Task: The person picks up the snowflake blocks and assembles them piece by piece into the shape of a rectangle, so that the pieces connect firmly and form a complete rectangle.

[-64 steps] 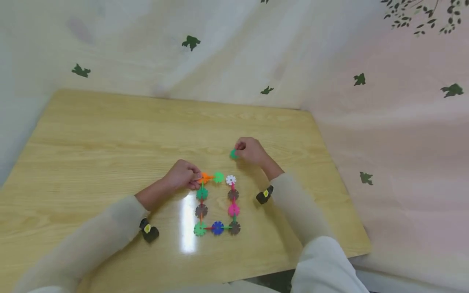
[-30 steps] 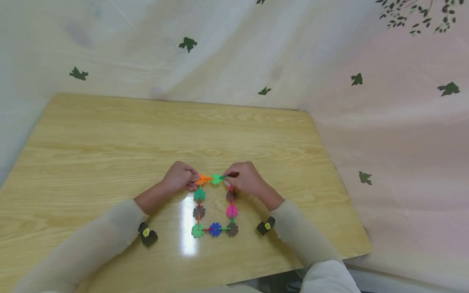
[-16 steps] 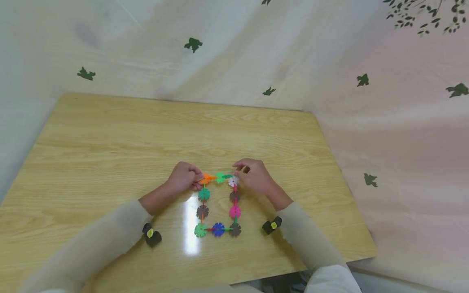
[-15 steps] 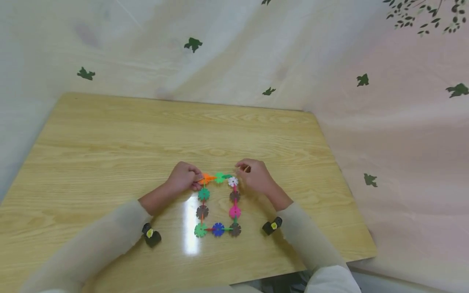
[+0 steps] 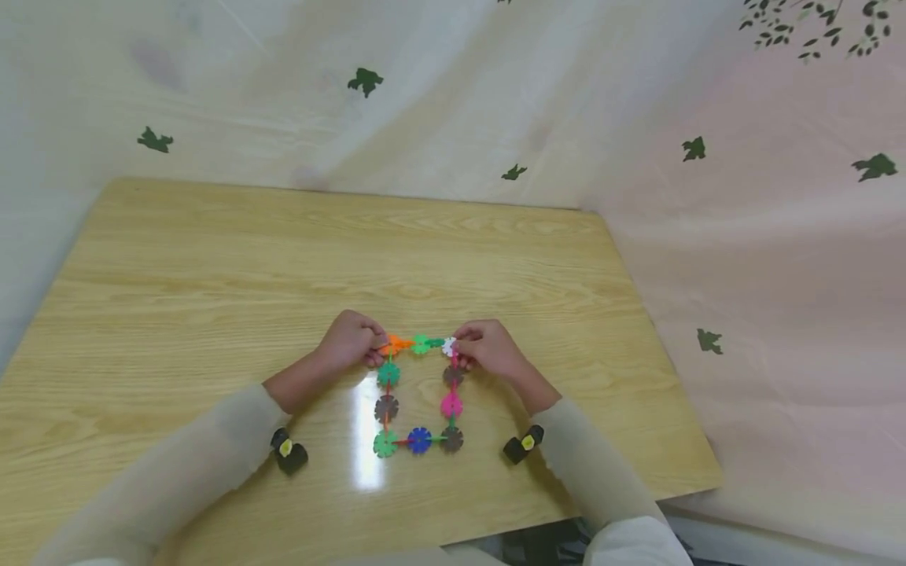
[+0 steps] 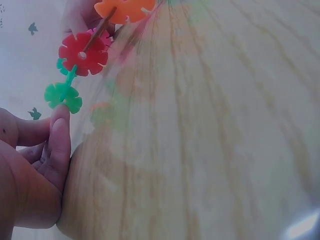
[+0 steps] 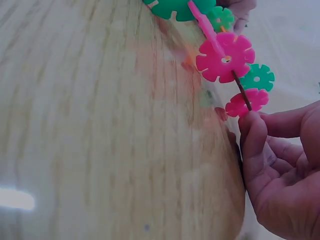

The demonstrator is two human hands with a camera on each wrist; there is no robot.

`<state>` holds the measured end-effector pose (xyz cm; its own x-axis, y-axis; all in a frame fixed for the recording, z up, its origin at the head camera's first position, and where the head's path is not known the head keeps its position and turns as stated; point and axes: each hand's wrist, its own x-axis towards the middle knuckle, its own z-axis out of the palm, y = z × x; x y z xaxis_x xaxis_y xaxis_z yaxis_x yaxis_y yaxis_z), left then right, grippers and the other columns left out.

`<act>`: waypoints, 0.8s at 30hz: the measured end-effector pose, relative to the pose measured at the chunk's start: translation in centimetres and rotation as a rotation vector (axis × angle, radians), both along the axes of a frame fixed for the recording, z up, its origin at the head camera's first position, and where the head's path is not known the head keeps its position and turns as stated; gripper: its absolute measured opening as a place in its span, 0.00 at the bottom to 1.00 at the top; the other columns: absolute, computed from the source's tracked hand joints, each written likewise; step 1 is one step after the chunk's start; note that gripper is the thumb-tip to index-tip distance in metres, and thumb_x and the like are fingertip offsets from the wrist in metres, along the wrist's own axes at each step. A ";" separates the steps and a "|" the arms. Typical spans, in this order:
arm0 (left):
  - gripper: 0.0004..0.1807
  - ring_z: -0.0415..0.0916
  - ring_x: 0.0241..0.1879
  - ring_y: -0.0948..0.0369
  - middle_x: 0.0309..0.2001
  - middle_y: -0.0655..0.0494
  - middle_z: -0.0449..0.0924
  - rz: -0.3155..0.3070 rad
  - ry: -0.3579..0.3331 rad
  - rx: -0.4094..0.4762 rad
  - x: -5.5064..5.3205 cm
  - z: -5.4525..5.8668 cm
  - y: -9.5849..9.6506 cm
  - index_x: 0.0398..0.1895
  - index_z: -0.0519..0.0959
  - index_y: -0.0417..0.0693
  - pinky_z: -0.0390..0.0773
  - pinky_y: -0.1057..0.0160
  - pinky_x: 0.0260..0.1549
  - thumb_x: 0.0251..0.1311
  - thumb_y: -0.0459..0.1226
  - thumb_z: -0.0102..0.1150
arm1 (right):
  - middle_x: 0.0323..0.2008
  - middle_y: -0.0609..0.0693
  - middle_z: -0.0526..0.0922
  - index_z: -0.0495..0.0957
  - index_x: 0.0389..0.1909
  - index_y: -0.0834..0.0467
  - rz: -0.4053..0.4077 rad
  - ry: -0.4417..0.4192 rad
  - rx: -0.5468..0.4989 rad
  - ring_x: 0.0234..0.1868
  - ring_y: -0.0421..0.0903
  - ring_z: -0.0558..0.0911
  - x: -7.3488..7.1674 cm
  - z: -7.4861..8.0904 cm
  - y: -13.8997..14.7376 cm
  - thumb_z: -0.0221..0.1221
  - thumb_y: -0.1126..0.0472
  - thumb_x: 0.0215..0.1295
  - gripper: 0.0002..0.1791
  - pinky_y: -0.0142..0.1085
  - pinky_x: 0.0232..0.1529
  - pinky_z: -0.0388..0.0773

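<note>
Slotted plastic flower discs, joined edge to edge, form a square ring on the table. In the head view my left hand (image 5: 347,339) pinches the orange disc (image 5: 392,343) at the far left corner. My right hand (image 5: 491,346) has thumb and fingers on the white disc (image 5: 448,347) at the far right corner, partly covering it. Between these corners lie a light green disc (image 5: 421,343) and an edge-on dark green disc (image 5: 436,343). A blue disc (image 5: 420,440) sits mid near side, a pink disc (image 5: 451,405) on the right. The right wrist view shows fingertips at a slanted pink disc (image 7: 248,102).
The ring lies on a wooden table (image 5: 233,259) with a bright glare strip left of it. A patterned cloth (image 5: 439,94) hangs behind and along the right. Black wrist cameras (image 5: 289,451) sit below both sleeves.
My right hand has brought the dark green disc from behind the ring to its far side, beside the light green disc. It then shifted onto the white disc. The left hand kept its grip.
</note>
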<state>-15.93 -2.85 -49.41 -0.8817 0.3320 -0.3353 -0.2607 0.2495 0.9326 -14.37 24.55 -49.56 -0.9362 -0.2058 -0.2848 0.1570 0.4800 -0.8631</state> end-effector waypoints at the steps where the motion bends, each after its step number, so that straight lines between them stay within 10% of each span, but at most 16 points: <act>1: 0.09 0.80 0.18 0.62 0.23 0.47 0.83 0.000 0.000 -0.001 0.0 0.0 0.0 0.40 0.80 0.22 0.83 0.68 0.20 0.66 0.24 0.53 | 0.26 0.55 0.84 0.82 0.47 0.69 -0.015 -0.004 -0.021 0.22 0.44 0.82 0.0 -0.1 0.2 0.63 0.69 0.67 0.10 0.33 0.25 0.84; 24: 0.11 0.77 0.15 0.62 0.24 0.45 0.83 0.037 0.010 -0.023 0.1 -0.2 0.4 0.39 0.82 0.22 0.81 0.67 0.17 0.65 0.23 0.50 | 0.25 0.55 0.84 0.82 0.44 0.69 -0.072 -0.029 -0.095 0.23 0.44 0.81 -0.1 -0.3 0.3 0.63 0.69 0.66 0.09 0.30 0.22 0.78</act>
<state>-15.81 -2.50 -49.60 -0.8967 0.2912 -0.3335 -0.2607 0.2615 0.9293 -14.42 24.83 -49.87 -0.9411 -0.1662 -0.2946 0.2137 0.3830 -0.8987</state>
